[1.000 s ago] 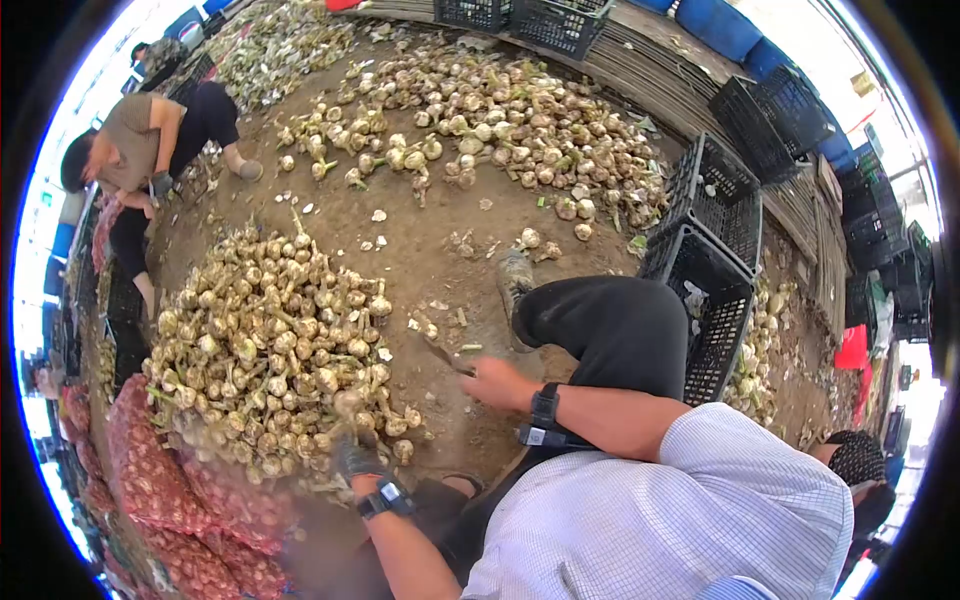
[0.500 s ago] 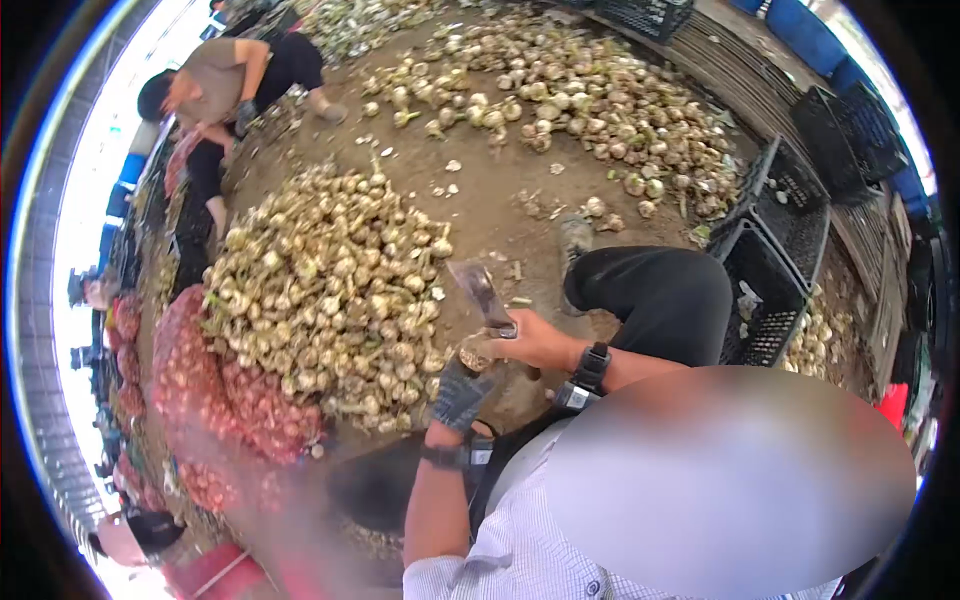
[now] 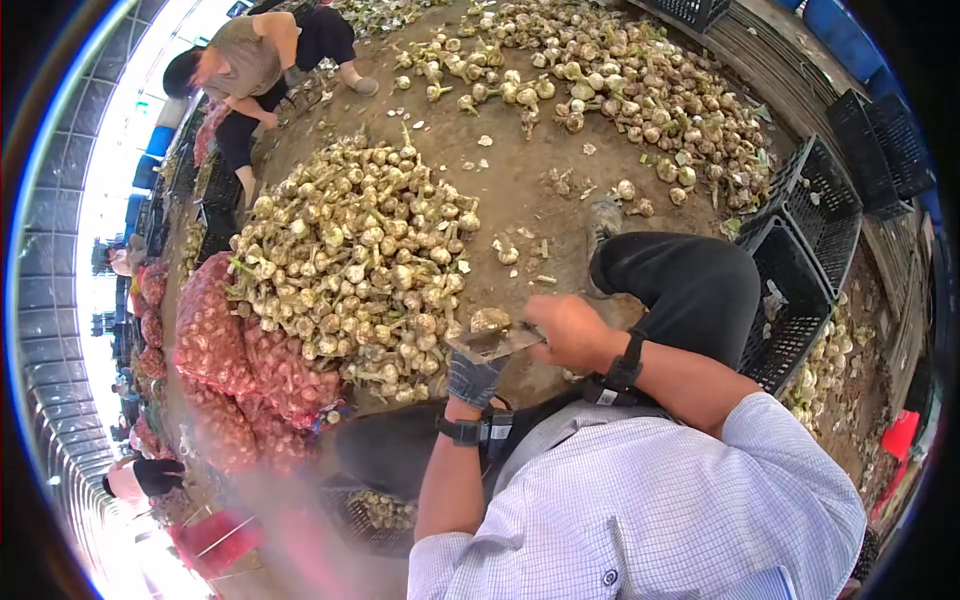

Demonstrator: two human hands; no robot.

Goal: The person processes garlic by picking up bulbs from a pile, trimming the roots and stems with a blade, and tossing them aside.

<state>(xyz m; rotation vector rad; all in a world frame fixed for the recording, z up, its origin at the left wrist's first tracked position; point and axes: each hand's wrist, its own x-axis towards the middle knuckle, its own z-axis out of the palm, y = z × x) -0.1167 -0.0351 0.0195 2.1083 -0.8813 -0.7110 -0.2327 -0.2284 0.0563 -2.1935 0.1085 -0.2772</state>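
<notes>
Grey covered the left hand (image 3: 474, 380), a glove (image 3: 470, 388) whose grip was closed around a garlic bulb (image 3: 490, 320), though the knife (image 3: 497, 345) hid part of that hold. The bare right hand (image 3: 572, 325) kept its own grip clamped on the handle end, the flat blade crossing in front of the bulb. Near both hands, a garlic heap (image 3: 360, 250) covered the dirt floor (image 3: 520, 205), red mesh sacks (image 3: 215, 330) just beside it.
</notes>
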